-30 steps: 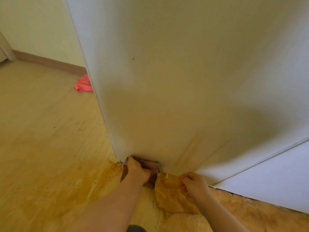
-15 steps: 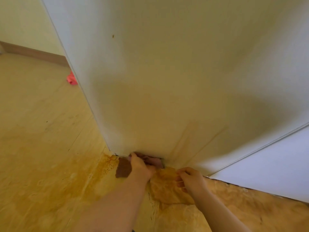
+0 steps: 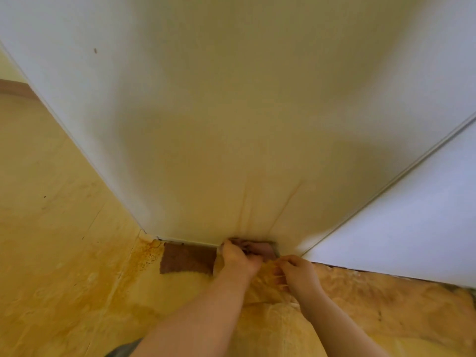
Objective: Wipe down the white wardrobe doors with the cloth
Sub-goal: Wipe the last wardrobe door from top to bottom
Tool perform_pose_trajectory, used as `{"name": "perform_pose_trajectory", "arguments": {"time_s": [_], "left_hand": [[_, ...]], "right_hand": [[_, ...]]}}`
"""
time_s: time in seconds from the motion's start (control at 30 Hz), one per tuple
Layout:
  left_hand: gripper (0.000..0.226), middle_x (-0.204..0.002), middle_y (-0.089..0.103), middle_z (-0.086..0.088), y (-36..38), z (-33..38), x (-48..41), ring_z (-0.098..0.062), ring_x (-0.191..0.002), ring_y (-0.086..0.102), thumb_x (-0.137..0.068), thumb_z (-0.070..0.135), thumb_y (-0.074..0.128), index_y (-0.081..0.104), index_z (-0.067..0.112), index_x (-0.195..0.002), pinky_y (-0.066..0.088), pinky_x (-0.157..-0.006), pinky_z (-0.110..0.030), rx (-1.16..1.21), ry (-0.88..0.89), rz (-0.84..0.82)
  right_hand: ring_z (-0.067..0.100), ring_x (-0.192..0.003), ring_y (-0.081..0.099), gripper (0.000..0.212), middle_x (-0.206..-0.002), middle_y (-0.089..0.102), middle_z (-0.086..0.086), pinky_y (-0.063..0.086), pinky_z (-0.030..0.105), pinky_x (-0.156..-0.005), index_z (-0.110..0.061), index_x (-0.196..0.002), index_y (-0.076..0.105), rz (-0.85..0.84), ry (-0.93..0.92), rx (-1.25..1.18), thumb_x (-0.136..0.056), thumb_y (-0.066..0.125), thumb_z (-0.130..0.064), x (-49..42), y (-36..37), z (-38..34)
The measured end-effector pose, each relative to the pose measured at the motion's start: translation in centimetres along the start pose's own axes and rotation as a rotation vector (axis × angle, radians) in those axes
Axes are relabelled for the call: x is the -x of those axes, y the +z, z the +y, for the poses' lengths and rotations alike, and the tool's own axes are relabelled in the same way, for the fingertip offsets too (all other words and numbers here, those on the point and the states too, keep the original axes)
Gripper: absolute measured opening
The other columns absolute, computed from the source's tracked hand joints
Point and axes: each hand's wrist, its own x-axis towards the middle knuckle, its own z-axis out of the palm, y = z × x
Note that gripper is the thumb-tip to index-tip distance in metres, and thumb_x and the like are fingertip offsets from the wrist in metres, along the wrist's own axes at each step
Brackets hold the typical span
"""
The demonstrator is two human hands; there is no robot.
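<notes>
Left hand (image 3: 237, 261) grips the brown cloth (image 3: 188, 258), lying lengthwise along the wardrobe door (image 3: 231, 124) foot (right hand (image 3: 296, 275) curled, grip unclear).

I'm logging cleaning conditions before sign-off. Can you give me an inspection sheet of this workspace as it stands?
Surface: glossy white wardrobe door, yellowish streaks near its bottom edge, one dark speck upper left.
Job's things: dusty-pink cloth bunched at the door's bottom edge; second white door panel to the right.
Clutter: brown rectangular patch on the floor beside the cloth.
Hands: left hand grips the cloth; right hand has fingers curled on the wrinkled yellow floor covering, grip unclear.
Cables: nothing seen.
Surroundings: stained yellow floor; brown skirting board far left.
</notes>
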Motion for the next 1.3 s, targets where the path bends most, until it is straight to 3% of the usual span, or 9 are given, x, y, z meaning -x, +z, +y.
{"name": "perform_pose_trajectory", "arguments": {"time_s": [0.27,0.53,0.7,0.8,0.9,1.0,1.1,1.23,1.3], "left_hand": [[0.040,-0.063,0.030,0.001,-0.2,5.3,1.0,-0.015,-0.054,0.026,-0.101,0.015,0.026,0.030,0.018,-0.061,0.027,-0.053,-0.025,0.005,0.149,0.157],[0.046,-0.044,0.030,0.002,0.6,-2.4,0.8,-0.015,-0.048,0.027,-0.096,0.024,0.034,0.029,0.019,-0.051,0.033,-0.052,-0.022,0.013,-0.028,-0.042],[0.040,-0.044,0.028,0.004,-0.5,2.5,0.1,-0.012,-0.048,0.023,-0.093,0.017,0.032,0.026,0.021,-0.054,0.021,-0.052,-0.021,0.016,0.095,0.091],[0.038,-0.058,0.032,0.004,0.1,3.5,0.5,-0.013,-0.051,0.028,-0.096,0.021,0.032,0.032,0.022,-0.058,0.032,-0.057,-0.019,0.009,0.134,0.113],[0.030,-0.089,0.053,-0.002,2.0,0.7,2.4,-0.023,-0.084,0.055,-0.099,0.026,0.031,0.059,0.019,-0.091,0.038,-0.102,-0.033,-0.008,0.076,0.060],[0.039,-0.128,0.049,-0.017,4.0,0.1,5.4,-0.037,-0.121,0.045,-0.098,0.023,0.030,0.052,0.009,-0.127,0.035,-0.105,-0.043,0.007,-0.023,0.008],[0.022,-0.110,0.041,-0.019,6.2,1.4,9.0,-0.033,-0.099,0.039,-0.094,0.018,0.027,0.043,0.006,-0.103,0.032,-0.095,-0.040,-0.024,-0.069,-0.091],[0.040,-0.116,0.048,-0.022,6.7,2.3,10.8,-0.036,-0.117,0.044,-0.099,0.039,0.029,0.052,0.008,-0.105,0.028,-0.106,-0.046,0.063,-0.088,-0.246],[0.035,-0.089,0.050,-0.010,6.0,2.0,9.3,-0.025,-0.085,0.048,-0.096,0.035,0.030,0.054,0.015,-0.079,0.034,-0.083,-0.027,0.110,-0.047,-0.179]], "right_hand": [[0.023,-0.071,0.056,0.023,-0.082,0.063,0.011,0.048,0.032,-0.067,-0.018,-0.080,0.058,0.042,0.013,-0.068,-0.094,0.042,-0.008,0.7,-1.5,0.3],[0.022,-0.069,0.058,0.019,-0.083,0.065,0.011,0.046,0.031,-0.060,-0.012,-0.094,0.063,0.061,0.022,-0.078,-0.093,0.044,-0.010,0.5,-2.5,1.3],[0.023,-0.072,0.060,0.019,-0.085,0.065,0.011,0.047,0.030,-0.062,-0.011,-0.099,0.061,0.053,0.052,-0.041,-0.095,0.043,-0.012,0.5,-2.6,2.3],[0.023,-0.070,0.057,0.018,-0.084,0.064,0.012,0.046,0.031,-0.063,-0.011,-0.095,0.061,0.050,0.039,-0.063,-0.095,0.043,-0.011,0.4,-2.3,1.5],[0.021,-0.070,0.056,0.018,-0.082,0.063,0.011,0.047,0.031,-0.065,-0.011,-0.092,0.059,0.033,0.025,-0.062,-0.095,0.042,-0.009,0.7,-1.8,0.7],[0.021,-0.073,0.058,0.016,-0.086,0.063,0.011,0.051,0.030,-0.070,-0.012,-0.100,0.056,0.041,0.026,-0.043,-0.097,0.041,-0.011,1.1,-1.9,0.4],[0.022,-0.076,0.058,0.018,-0.088,0.062,0.010,0.053,0.030,-0.070,-0.010,-0.107,0.055,0.058,0.036,-0.048,-0.098,0.041,-0.014,1.6,-2.0,-0.4],[0.018,-0.073,0.056,0.016,-0.082,0.060,0.006,0.049,0.029,-0.067,-0.010,-0.104,0.058,0.024,0.007,-0.074,-0.096,0.045,-0.015,2.3,-1.6,-2.7],[0.016,-0.070,0.054,0.012,-0.078,0.060,0.003,0.050,0.029,-0.067,-0.013,-0.096,0.057,0.018,-0.037,-0.096,-0.096,0.044,-0.014,2.7,-1.6,-4.0]]}}
